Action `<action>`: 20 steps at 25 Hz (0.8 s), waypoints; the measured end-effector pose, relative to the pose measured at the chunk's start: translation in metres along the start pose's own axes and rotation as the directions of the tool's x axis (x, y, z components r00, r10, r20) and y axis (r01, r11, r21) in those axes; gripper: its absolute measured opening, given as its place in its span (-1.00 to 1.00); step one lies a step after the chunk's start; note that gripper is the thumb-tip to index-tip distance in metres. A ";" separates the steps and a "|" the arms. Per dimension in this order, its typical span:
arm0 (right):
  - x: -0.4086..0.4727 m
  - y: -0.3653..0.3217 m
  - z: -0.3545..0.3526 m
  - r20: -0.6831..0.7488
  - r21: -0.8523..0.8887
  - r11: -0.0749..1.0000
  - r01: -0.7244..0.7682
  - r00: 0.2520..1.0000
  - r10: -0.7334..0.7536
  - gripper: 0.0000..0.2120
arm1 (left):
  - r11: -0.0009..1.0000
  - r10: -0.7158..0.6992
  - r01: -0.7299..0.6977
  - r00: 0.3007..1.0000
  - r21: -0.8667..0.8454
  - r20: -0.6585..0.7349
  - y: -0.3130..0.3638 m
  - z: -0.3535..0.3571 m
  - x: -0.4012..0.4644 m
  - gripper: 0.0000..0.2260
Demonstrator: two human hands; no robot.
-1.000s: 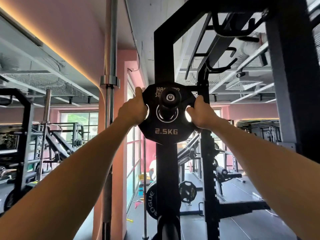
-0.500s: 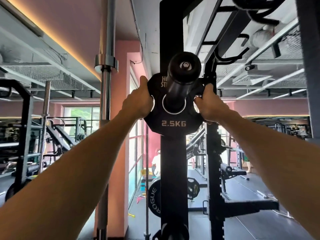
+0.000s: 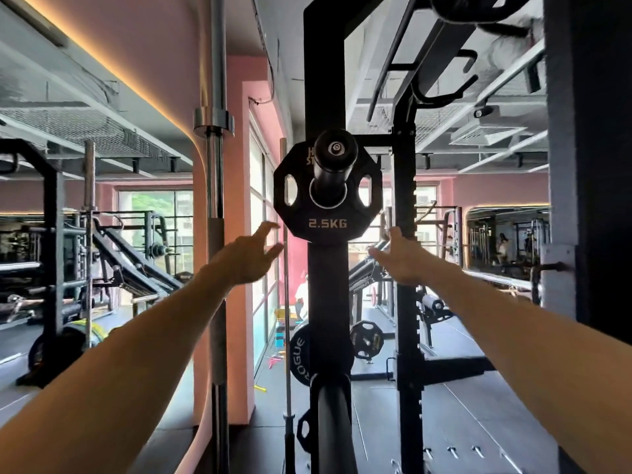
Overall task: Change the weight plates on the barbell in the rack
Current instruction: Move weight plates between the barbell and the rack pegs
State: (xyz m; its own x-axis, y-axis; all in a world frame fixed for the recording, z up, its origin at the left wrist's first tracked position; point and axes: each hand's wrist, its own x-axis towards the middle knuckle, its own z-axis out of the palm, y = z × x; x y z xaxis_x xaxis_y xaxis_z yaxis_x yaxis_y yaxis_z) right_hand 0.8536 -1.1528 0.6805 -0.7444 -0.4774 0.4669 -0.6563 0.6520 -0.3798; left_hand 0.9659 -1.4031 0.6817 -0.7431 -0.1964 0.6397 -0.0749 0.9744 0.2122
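Above and between my two grips, the 2.5 kg plate (image 3: 327, 213) hangs on the storage peg (image 3: 333, 165) of the rack upright (image 3: 325, 63), seated far enough back to rest unaided. My left hand (image 3: 249, 256) and right hand (image 3: 398, 256) are spread, fingers apart, holding nothing, just below its lower edges.

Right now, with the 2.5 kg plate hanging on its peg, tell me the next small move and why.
Probably lower both arms and turn to fetch the next plate. The 2.5KG plate sits fully on the black peg of the rack upright, hanging unsupported. The left hand and right hand are open below it, touching nothing, so nothing here seems left to hold.
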 end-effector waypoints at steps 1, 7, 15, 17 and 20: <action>-0.014 0.008 0.004 0.012 0.020 1.000 -0.006 1.000 0.006 -0.44 | 1.000 -0.027 0.028 0.999 -0.014 0.034 0.002 0.002 -0.019 -0.52; -0.067 0.033 -0.006 0.016 -0.007 0.996 0.085 0.996 -0.085 -0.24 | 0.995 -0.096 0.096 0.994 0.001 0.056 0.041 -0.015 -0.087 -0.35; -0.131 0.044 -0.049 0.027 -0.012 0.980 0.200 0.979 -0.200 -0.06 | 0.989 -0.150 0.150 0.989 0.020 0.008 0.121 -0.053 -0.159 -0.25; -0.149 0.047 -0.062 0.017 0.009 0.975 0.221 0.975 -0.221 -0.06 | 0.987 -0.157 0.156 0.987 0.032 0.015 0.140 -0.060 -0.175 -0.24; -0.172 0.052 -0.079 0.000 0.028 0.968 0.249 0.968 -0.249 -0.08 | 0.982 -0.188 0.188 0.982 0.012 0.023 0.169 -0.070 -0.199 -0.22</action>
State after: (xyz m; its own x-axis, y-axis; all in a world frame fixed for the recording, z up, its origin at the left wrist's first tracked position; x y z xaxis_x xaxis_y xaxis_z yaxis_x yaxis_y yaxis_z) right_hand 0.9570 -0.9904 0.6436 -0.5573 -0.6247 0.5470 -0.8243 0.4954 -0.2740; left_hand 1.1478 -1.2067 0.6424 -0.7310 -0.3733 0.5712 -0.2209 0.9215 0.3195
